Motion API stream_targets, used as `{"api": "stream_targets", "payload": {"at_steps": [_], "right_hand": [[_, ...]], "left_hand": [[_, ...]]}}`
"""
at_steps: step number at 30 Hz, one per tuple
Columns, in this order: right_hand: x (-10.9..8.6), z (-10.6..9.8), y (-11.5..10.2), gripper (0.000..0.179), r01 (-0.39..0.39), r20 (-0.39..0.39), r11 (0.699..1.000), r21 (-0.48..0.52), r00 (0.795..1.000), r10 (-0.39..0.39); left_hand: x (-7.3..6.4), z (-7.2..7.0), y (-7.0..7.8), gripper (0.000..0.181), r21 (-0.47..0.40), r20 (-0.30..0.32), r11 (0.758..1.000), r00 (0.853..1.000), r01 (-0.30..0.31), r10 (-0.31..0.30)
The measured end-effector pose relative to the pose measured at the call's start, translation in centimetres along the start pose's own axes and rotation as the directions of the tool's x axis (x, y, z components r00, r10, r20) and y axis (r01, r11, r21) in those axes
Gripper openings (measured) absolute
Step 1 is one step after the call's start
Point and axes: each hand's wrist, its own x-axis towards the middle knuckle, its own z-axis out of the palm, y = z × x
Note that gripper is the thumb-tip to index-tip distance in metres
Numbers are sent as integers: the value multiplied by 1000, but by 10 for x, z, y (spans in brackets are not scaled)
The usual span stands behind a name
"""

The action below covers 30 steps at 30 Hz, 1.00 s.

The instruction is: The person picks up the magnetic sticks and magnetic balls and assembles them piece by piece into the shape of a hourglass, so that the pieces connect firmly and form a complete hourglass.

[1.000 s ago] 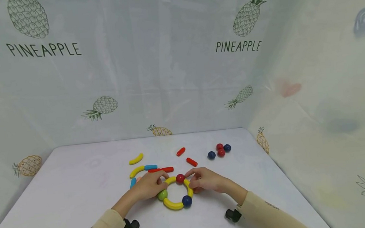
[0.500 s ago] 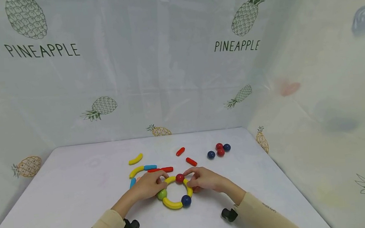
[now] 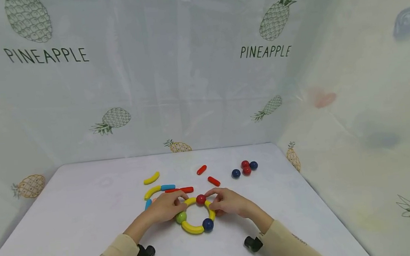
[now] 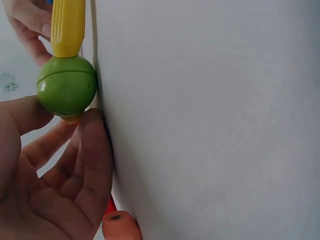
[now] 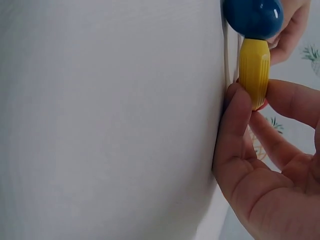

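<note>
Three curved yellow rods [image 3: 192, 229] and three glossy balls [image 3: 201, 199]: one ring [image 3: 208, 225], near-centre on a white table [image 3: 88, 221].
Left hand [image 3: 165, 208] pinches the far-left rod [image 3: 191, 201], right hand [image 3: 231, 202] the right rod [image 3: 212, 215], thumb and fingers parted only by rod thickness.

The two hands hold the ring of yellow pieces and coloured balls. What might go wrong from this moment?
The left hand and right hand hold the ring on opposite sides; an uneven pull might open a joint, perhaps beside the red ball between them. The left hand is close to the red rods and could nudge them. The cluster of balls toward the far right of the table might roll if bumped.
</note>
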Motion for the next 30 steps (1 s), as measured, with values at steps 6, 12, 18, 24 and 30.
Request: {"api": "stream_targets", "payload": {"at_steps": [6, 12, 18, 24, 30], "right_hand": [[0, 0, 1, 39, -11, 6, 1000, 2, 1000, 11], [-1, 1, 4, 39, -13, 11, 1000, 0, 1000, 13], [-1, 1, 3, 38, -9, 11, 1000, 1, 1000, 9], [-2, 0, 2, 39, -4, 10, 1000, -1, 1000, 4], [-1, 1, 0, 39, 1, 18, 1000, 14, 1000, -1]], "left_hand": [[9, -4, -3, 15, -6, -104, 1000, 995, -5, 4], [24, -10, -4, 19, 30, -163, 999, 986, -34, 39], [34, -14, -3, 26, 90, -174, 995, 983, -36, 52], [41, -9, 0, 30, 157, -143, 987, 989, -20, 43], [42, -6, 1, 20, 219, -154, 976, 987, -14, 49]]}}
